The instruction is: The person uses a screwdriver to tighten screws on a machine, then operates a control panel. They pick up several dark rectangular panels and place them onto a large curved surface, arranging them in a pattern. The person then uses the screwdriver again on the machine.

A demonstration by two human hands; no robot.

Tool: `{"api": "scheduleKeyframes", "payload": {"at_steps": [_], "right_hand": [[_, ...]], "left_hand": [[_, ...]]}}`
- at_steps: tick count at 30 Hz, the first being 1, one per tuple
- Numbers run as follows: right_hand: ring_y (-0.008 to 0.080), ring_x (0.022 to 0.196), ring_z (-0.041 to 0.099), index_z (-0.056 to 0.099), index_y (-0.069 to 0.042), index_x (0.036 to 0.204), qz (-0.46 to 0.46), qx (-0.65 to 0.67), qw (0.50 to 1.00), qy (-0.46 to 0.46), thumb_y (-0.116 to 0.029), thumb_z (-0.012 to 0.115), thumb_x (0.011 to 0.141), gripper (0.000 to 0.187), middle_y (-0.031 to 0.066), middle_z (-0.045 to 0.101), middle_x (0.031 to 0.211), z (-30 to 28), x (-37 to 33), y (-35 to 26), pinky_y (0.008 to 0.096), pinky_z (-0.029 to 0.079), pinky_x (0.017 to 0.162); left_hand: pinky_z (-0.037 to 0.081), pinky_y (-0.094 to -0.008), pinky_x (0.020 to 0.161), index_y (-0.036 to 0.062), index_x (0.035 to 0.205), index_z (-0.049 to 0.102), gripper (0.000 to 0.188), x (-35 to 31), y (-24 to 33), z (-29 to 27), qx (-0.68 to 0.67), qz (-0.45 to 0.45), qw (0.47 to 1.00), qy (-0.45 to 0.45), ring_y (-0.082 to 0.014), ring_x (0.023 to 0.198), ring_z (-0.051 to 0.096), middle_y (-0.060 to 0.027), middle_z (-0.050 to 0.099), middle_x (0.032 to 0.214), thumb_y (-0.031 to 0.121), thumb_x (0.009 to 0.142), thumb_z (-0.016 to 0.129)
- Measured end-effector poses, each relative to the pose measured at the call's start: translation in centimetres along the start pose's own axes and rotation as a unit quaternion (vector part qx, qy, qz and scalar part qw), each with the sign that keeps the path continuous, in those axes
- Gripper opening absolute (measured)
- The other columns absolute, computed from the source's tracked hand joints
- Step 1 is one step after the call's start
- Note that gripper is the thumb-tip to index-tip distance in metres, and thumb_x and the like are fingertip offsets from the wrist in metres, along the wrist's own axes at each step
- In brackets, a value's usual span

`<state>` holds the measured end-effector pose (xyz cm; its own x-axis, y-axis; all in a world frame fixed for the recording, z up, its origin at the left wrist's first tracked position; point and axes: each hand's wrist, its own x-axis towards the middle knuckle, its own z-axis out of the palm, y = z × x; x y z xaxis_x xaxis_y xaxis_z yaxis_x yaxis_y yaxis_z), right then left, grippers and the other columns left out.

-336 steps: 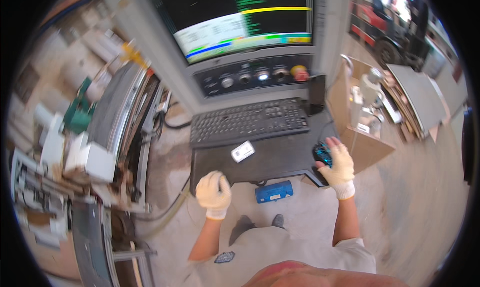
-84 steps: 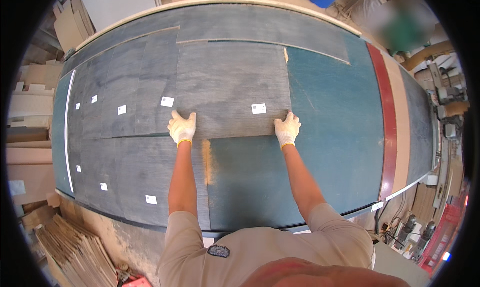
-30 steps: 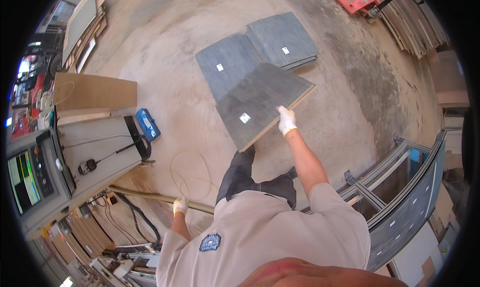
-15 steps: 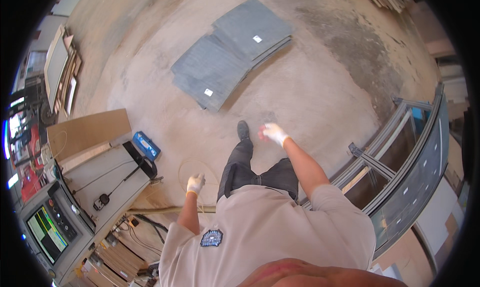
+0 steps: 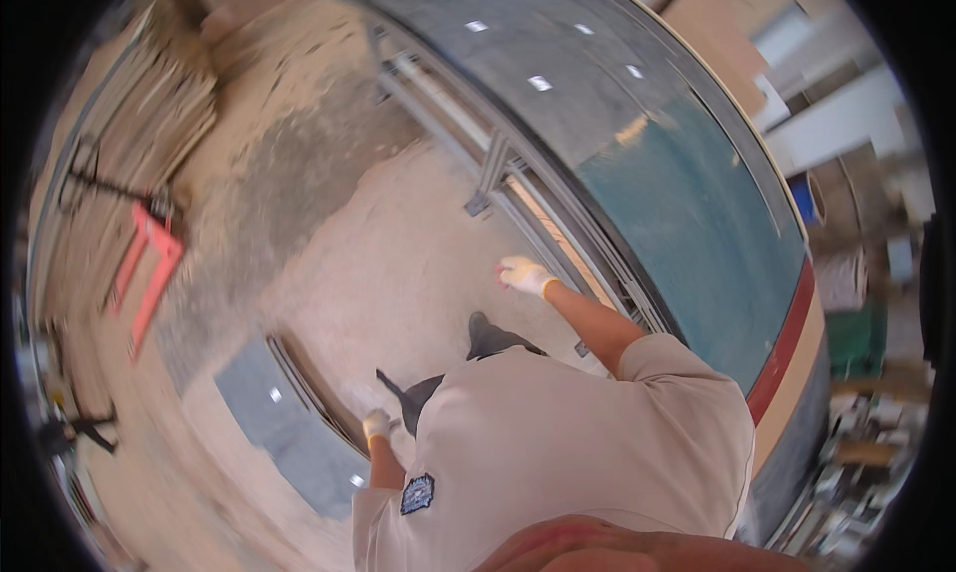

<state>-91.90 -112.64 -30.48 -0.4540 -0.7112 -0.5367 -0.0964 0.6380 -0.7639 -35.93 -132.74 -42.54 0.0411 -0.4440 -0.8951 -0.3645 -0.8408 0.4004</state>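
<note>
My right hand [image 5: 525, 273], in a whitish glove with a reddish patch at the fingers, hangs in front of me beside the metal frame [image 5: 495, 164] of a long table. Its fingers are loosely bent and apart, with nothing visible in them. My left hand [image 5: 376, 425], also gloved, is low at my left side and smeared by motion, so its fingers cannot be read. In the view, it overlaps the edge of a stack of grey sheets [image 5: 249, 393] lying on the floor to my left. Small white labels dot the sheets.
To my right runs the long table with a green surface [image 5: 687, 233]; a grey labelled sheet [image 5: 597, 84] covers its far part. A red pallet truck [image 5: 159, 243] stands at the left, near stacked boards [image 5: 119, 164]. Assorted material [image 5: 866, 453] lies at the far right.
My view has swung to the right, with my body turning. The table now spans ahead and right, the grey sheets are at lower left, and the control screen is out of view.
</note>
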Motion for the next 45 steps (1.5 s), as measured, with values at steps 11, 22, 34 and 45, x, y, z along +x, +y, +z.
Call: {"api": "scheduleKeyframes", "payload": {"at_steps": [11, 22, 34, 45], "right_hand": [[0.0412, 0.128, 0.057, 0.061, -0.004, 0.134, 0.176, -0.138, 0.892, 0.392, -0.026, 0.059, 0.091, 0.049, 0.0213, 0.061, 0.143, -20.5, 0.4, 2.2, 0.0465, 0.046, 0.110], [0.0493, 0.135, 0.046, 0.049, -0.003, 0.146, 0.411, 0.061, 0.737, 0.533, -0.034, 0.069, 0.082, 0.075, 0.0296, 0.049, 0.147, -25.2, 18.0, -3.5, 0.0529, 0.041, 0.114], [0.0228, 0.100, 0.061, 0.070, 0.005, 0.120, 0.339, 0.493, 0.589, 0.544, -0.043, 0.061, 0.096, 0.055, 0.0138, 0.071, 0.109, -32.0, 13.7, -1.9, 0.0366, 0.048, 0.090], [0.0285, 0.096, 0.061, 0.066, 0.009, 0.113, 0.229, 0.405, 0.720, 0.515, -0.039, 0.054, 0.102, 0.051, 0.0190, 0.070, 0.106, -36.3, 29.1, -9.7, 0.0404, 0.047, 0.092]], "left_hand": [[0.058, -0.0368, 0.075, 0.0000, 0.132, 0.066, 0.045, -1.9, 42.6, 51.4, 0.486, 0.443, 0.714, -0.240, -0.0226, 0.091, 0.074, -0.0184, 0.075, 0.110, 0.032, 0.100, 0.061], [0.044, -0.0493, 0.110, 0.0043, 0.143, 0.049, 0.065, -8.7, 63.2, 86.7, 0.583, 0.655, 0.473, -0.091, -0.0412, 0.130, 0.052, -0.0214, 0.058, 0.139, 0.033, 0.089, 0.069], [0.047, -0.0507, 0.103, -0.0087, 0.114, 0.071, 0.069, -10.0, 69.4, 87.7, 0.594, 0.428, 0.659, -0.173, -0.0496, 0.119, 0.062, -0.0367, 0.066, 0.119, 0.055, 0.099, 0.048], [0.050, -0.0528, 0.099, -0.0003, 0.107, 0.075, 0.069, -4.5, 84.3, 87.2, 0.596, 0.511, 0.620, 0.027, -0.0480, 0.113, 0.065, -0.0305, 0.070, 0.113, 0.061, 0.098, 0.045]]}}
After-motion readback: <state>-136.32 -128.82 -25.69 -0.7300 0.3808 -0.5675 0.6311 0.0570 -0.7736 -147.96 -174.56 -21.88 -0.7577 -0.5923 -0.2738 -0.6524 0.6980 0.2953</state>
